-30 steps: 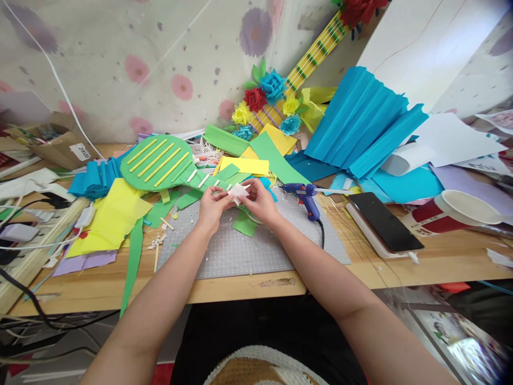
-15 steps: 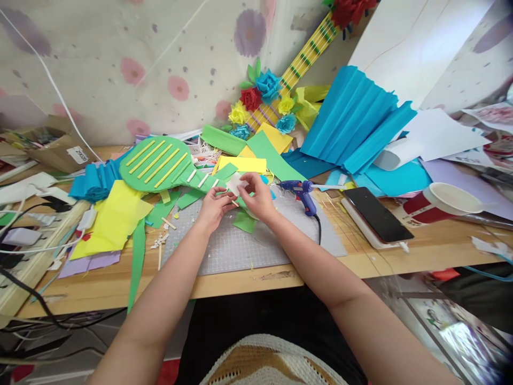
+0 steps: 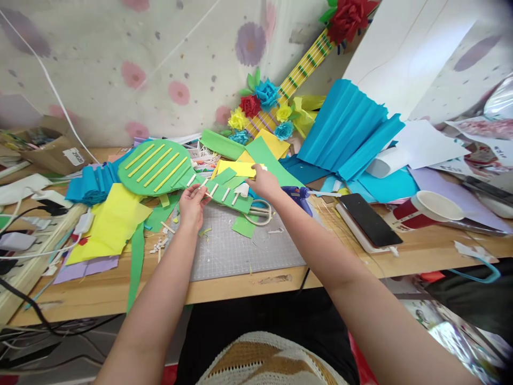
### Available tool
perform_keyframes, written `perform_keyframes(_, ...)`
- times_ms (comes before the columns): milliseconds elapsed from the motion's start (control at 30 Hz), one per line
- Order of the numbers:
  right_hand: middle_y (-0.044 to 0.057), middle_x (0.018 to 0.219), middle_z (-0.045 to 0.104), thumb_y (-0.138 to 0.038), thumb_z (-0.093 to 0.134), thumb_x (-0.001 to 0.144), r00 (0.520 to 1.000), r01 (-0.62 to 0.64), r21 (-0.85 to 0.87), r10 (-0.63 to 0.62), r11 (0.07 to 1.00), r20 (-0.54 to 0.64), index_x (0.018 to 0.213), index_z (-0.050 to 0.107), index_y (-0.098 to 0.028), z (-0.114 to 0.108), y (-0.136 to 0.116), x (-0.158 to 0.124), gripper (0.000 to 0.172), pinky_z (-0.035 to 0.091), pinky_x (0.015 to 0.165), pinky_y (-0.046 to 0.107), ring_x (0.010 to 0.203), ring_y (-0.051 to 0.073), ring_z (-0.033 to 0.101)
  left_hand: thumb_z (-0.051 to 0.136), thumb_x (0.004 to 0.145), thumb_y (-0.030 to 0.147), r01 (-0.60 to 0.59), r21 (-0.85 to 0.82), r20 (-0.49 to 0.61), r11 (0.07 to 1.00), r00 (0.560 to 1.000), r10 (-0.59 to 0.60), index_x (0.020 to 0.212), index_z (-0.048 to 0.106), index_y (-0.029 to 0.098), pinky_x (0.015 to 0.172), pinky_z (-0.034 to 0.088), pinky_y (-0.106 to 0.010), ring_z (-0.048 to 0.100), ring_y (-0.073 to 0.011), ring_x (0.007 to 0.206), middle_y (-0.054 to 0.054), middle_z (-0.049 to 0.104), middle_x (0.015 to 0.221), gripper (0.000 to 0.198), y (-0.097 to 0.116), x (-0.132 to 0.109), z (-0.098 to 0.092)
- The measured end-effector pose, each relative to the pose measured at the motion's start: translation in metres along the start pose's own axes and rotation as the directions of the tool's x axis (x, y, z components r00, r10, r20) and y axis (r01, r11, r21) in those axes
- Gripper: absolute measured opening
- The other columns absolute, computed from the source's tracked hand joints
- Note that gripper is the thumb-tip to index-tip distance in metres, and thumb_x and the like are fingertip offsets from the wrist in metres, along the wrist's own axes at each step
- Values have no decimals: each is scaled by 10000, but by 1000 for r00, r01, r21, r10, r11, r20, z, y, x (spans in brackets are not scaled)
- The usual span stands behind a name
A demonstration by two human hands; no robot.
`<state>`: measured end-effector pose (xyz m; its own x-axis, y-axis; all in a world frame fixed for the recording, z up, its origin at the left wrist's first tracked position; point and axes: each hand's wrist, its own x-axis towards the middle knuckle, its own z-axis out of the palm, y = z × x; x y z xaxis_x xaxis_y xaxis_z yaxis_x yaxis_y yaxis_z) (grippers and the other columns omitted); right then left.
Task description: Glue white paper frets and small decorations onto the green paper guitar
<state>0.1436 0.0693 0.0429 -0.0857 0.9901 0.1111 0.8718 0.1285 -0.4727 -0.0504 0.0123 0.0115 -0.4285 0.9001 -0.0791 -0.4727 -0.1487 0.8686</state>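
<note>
A green paper guitar shape [image 3: 158,167] with yellow strips on its round body lies on the grey cutting mat [image 3: 224,251]. Short white sticks cross its neck [image 3: 218,193]. My left hand [image 3: 192,206] is closed in a pinch beside the neck, with a short pale stick [image 3: 208,195] at its fingertips. My right hand [image 3: 265,183] reaches over the far end of the neck, its fingers bent together by the yellow paper [image 3: 236,168]; what they hold is hidden. Between the hands, a white paper scrap [image 3: 241,190] rests at the neck's edge.
A blue glue gun [image 3: 296,197] lies partly behind my right forearm. To the right are a phone [image 3: 371,219] and a paper cup [image 3: 425,209]. Blue crepe paper [image 3: 344,131] and a yellow paper guitar [image 3: 306,67] stand behind. A power strip [image 3: 44,256] with cables is at left.
My hands have moved apart: the left went left along the neck, the right went up and right to the yellow paper. The white scrap has left my right fingers and now rests by the neck.
</note>
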Motion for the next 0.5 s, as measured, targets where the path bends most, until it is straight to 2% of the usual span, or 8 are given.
perform_keyframes(67,191,938,641,-448,541,783,999,-30,-15,31,999,42,1129,486,-141,8,-1,-2,465,444,751,435,910,326,594,783,532,230,14,35,16,999,1000,-14,789,585,152,567,493,-195,600,-83,605,1,646,694,334,0,-2,0)
perform_keyframes(133,175,896,652,-502,595,724,994,-61,-13,62,998,91,1048,511,-159,14,-1,-2,479,449,738,417,879,312,601,790,519,261,37,78,57,996,998,-41,781,610,136,563,498,-203,602,-87,600,-22,662,717,342,0,-5,2)
perform_keyframes(233,149,918,654,-427,645,674,985,-96,17,92,995,142,1021,509,-179,18,-1,0,448,454,712,388,843,287,610,797,502,307,65,147,123,987,989,-83,793,640,121,568,515,-232,603,-96,572,-44,678,736,380,-1,-11,4)
perform_keyframes(300,121,923,654,-325,646,661,986,-130,65,121,989,116,1039,507,-187,16,0,1,426,454,707,381,837,274,611,802,487,325,77,181,152,980,983,-105,804,647,123,565,522,-249,607,-108,560,-45,681,725,406,-2,-14,6)
perform_keyframes(400,58,850,650,-252,641,640,992,-129,292,124,948,35,1015,534,-199,11,3,-5,393,463,697,361,800,233,609,807,478,341,75,210,170,975,979,-112,774,645,133,552,519,-247,599,-112,544,-37,675,685,396,-4,-18,8)
perform_keyframes(433,40,812,646,-255,640,641,993,-118,418,108,901,46,987,550,-197,10,4,-9,362,469,680,344,768,212,609,806,481,348,68,218,178,974,978,-109,754,640,136,545,514,-241,587,-105,530,-31,668,667,383,-4,-20,10)
perform_keyframes(500,21,749,639,-275,644,644,988,-128,663,40,737,147,905,580,-182,9,6,-19,284,478,635,312,696,176,604,801,491,369,56,224,202,973,974,-102,722,618,145,533,508,-237,563,-93,500,-10,643,632,370,-5,-24,13)
